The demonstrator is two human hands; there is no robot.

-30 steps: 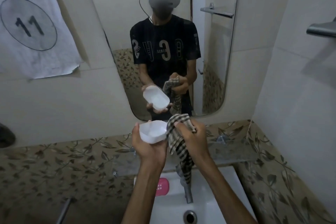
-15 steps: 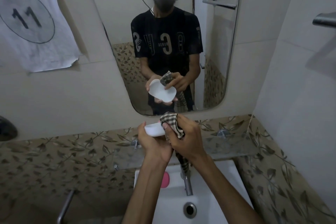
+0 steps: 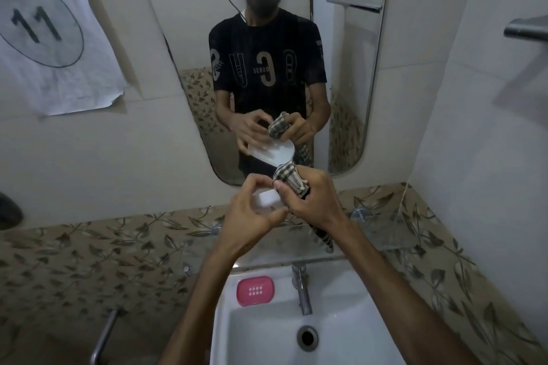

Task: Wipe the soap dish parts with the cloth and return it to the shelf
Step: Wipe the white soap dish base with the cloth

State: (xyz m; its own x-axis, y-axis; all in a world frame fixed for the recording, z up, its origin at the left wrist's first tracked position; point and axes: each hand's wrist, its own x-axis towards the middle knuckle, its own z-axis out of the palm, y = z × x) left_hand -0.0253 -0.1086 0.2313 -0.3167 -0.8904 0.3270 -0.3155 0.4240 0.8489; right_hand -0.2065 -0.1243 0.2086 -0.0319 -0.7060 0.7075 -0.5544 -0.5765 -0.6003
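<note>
The white ceramic basin (image 3: 255, 332) at lower centre lies open; the chrome tap (image 3: 302, 290) and pink plastic tray (image 3: 255, 290) crowd its back rim.

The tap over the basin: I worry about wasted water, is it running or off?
Off, as far as shows: no stream falls from the tap and the basin around the drain looks dry.

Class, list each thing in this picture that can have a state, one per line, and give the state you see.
Left hand: holding the white soap dish part.
White soap dish part: held up above the sink.
Right hand: gripping the checked cloth.
Checked cloth: bunched, against the white part, tail hanging.
Pink soap dish part: lying on the sink ledge.
Tap: no water seen running.
Sink: drain open.
</note>
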